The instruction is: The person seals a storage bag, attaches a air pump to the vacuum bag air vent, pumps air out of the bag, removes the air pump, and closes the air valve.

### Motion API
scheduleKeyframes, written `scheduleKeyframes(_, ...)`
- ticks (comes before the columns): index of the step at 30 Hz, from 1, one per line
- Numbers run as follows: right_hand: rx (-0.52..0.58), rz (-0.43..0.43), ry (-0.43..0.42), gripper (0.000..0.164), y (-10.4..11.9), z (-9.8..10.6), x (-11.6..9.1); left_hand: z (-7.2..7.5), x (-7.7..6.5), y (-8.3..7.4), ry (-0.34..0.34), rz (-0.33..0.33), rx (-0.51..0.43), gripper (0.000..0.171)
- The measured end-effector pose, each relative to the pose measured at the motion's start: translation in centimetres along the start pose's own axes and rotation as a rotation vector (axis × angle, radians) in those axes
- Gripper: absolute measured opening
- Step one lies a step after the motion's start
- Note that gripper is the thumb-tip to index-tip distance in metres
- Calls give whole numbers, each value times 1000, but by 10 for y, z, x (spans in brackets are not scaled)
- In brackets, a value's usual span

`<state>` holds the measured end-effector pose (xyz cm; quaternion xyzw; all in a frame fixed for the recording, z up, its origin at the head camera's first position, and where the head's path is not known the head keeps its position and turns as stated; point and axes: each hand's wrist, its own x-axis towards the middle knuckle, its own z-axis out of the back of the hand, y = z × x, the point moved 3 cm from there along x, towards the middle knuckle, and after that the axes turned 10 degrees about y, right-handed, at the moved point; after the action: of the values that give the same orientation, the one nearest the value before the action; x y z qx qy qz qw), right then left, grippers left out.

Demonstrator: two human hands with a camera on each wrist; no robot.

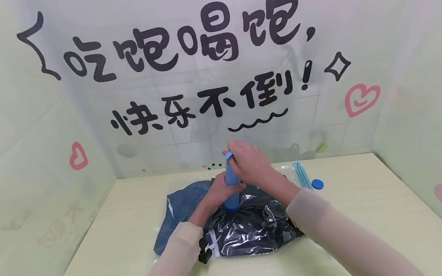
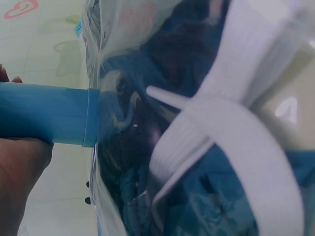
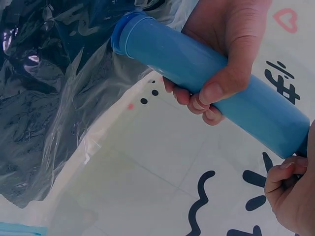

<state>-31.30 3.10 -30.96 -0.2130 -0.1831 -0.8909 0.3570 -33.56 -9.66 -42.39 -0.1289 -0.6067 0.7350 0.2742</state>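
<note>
A blue hand pump [image 1: 233, 200] stands upright with its base on a clear plastic vacuum bag [image 1: 252, 242]. Inside the bag are dark and blue clothes; its plastic is wrinkled and shiny over the dark part. My left hand [image 1: 218, 191] grips the pump's barrel, with fingers and thumb wrapped round it in the right wrist view. At the pump's top end, my right hand [image 1: 253, 162] holds the handle, fingers curled. A white drawstring [image 2: 221, 118] shows large in the left wrist view.
Right of the bag lies a round blue cap [image 1: 317, 184]. Beside it, a light-blue strip [image 1: 302, 175] runs along the bag's edge. A black clip-like piece [image 1: 205, 253] shows at the bag's front left. Printed curtains [image 1: 222, 147] stand behind and beside the pale table [image 1: 108, 258].
</note>
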Motion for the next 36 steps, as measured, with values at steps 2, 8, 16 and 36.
scheduleKeyframes(2, 4, 4, -13, 33, 0, 0, -2, -1, 1, 0, 5, 0, 3, 47)
scheduleKeyframes(8, -14, 16, 2, 27, 0, 1, -5, -1, 0, -1, -6, 16, 14, 51)
scheduleKeyframes(16, -107, 69, 36, 26, 1, 6, -6, -2, 0, 1, 18, -2, 36, 33)
scheduleKeyframes(36, -114, 166, -135, 28, 6, 61, 12, -3, 2, -2, 1, 9, 53, 19)
